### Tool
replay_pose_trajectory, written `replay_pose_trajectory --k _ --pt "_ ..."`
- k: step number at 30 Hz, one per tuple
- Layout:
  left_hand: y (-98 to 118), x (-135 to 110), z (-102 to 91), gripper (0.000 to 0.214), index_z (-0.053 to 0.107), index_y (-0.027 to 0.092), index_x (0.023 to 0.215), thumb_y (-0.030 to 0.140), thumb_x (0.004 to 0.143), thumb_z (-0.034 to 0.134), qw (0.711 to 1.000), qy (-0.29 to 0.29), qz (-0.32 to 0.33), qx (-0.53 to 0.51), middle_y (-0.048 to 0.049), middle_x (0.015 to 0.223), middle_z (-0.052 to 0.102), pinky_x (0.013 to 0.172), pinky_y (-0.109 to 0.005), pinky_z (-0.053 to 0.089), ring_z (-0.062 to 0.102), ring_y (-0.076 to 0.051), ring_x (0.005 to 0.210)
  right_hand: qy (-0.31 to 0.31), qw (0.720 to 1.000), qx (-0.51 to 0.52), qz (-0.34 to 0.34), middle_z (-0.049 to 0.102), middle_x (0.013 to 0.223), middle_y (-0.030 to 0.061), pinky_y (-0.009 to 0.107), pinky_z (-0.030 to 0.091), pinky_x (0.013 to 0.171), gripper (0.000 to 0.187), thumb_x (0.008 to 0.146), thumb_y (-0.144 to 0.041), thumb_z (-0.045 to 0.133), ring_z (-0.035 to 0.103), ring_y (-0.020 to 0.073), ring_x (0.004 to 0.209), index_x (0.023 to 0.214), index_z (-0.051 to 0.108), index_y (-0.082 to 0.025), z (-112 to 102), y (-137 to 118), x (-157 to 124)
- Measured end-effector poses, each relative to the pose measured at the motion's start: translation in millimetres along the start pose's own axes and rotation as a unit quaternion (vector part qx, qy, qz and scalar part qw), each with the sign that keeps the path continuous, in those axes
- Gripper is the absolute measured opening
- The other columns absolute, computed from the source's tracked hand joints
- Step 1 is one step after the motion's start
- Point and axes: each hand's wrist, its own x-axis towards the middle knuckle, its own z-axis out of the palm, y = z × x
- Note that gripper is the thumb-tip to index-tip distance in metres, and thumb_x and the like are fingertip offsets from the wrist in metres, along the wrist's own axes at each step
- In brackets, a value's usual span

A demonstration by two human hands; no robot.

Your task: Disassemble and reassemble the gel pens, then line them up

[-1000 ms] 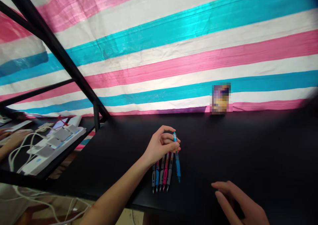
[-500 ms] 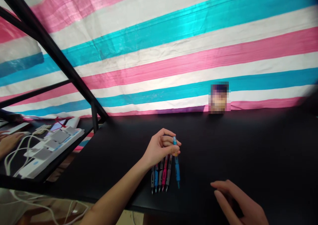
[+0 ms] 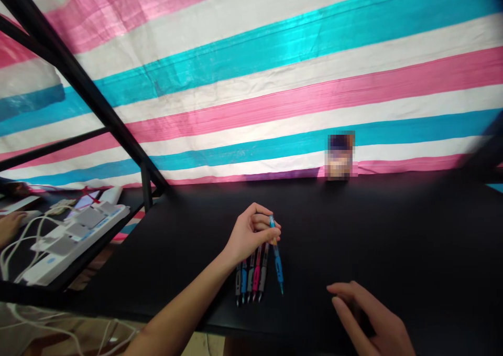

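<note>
The left hand (image 3: 251, 234) pinches a blue pen (image 3: 278, 267), now tipped a bit more, above five pens (image 3: 256, 277) lying on the black bench (image 3: 393, 225); the right hand (image 3: 365, 314) is loose and holds nothing.

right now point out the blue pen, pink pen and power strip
blue pen (image 3: 279, 264), head view, on its blue grip
pink pen (image 3: 257, 277), head view, on its pink grip
power strip (image 3: 47, 268), head view, on its white casing
</note>
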Motion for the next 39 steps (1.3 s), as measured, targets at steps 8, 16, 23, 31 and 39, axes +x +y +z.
replay_pose_trajectory --k 8,16,23,31,39 --pt "-2.4 3.7 3.4 0.052 0.054 0.019 0.100 0.033 0.070 0.094 0.999 -0.008 0.023 0.025 -0.0038 0.083 0.079 0.059 -0.028 0.060 0.074 -0.015 0.061 -0.001 1.000 0.005 0.016 0.069 0.072 -0.0010 0.019 0.053 0.054 0.016 0.103 -0.030 0.060 0.067 0.0141 0.057 0.099 0.073 -0.023 2.0 -0.7 2.1" --pt "-2.5 11.2 2.0 0.045 0.052 0.020 0.096 0.041 0.077 0.087 0.991 -0.012 0.053 0.125 -0.0046 0.085 0.076 0.060 -0.031 0.061 0.074 -0.017 0.062 0.032 0.998 0.028 0.053 0.068 0.072 0.0005 0.022 0.053 0.057 0.025 0.104 -0.040 0.059 0.062 0.0158 0.059 0.096 0.075 -0.023 4.6 -7.0 1.0" --pt "-3.7 21.3 0.9 0.038 0.062 0.023 0.102 0.031 0.074 0.086 0.937 -0.039 0.080 0.339 0.0034 0.084 0.066 0.063 -0.028 0.052 0.063 -0.013 0.062 0.025 0.996 0.044 0.074 0.068 0.073 0.0021 0.026 0.052 0.059 0.032 0.105 -0.047 0.057 0.061 0.0176 0.061 0.094 0.074 -0.022 3.9 -11.2 -0.2" --pt "-20.2 19.7 6.3 0.024 0.066 0.018 0.093 0.030 0.081 0.084 0.830 -0.076 0.119 0.539 -0.0018 0.087 0.064 0.087 -0.041 0.049 0.061 -0.025 0.093 0.011 0.998 0.036 0.060 0.066 0.072 0.0003 0.026 0.050 0.059 0.026 0.104 -0.040 0.058 0.059 0.0169 0.060 0.094 0.074 -0.022 0.4 -12.3 2.0" --pt "-9.2 -18.5 -9.9 0.026 0.069 0.021 0.118 0.034 0.096 0.069 0.797 -0.034 0.157 0.582 -0.0117 0.114 0.071 0.096 -0.047 0.050 0.060 -0.032 0.110 0.014 0.997 0.041 0.057 0.068 0.073 0.0020 0.026 0.052 0.057 0.029 0.104 -0.041 0.057 0.061 0.0173 0.062 0.093 0.075 -0.022 -0.1 -9.7 1.1"
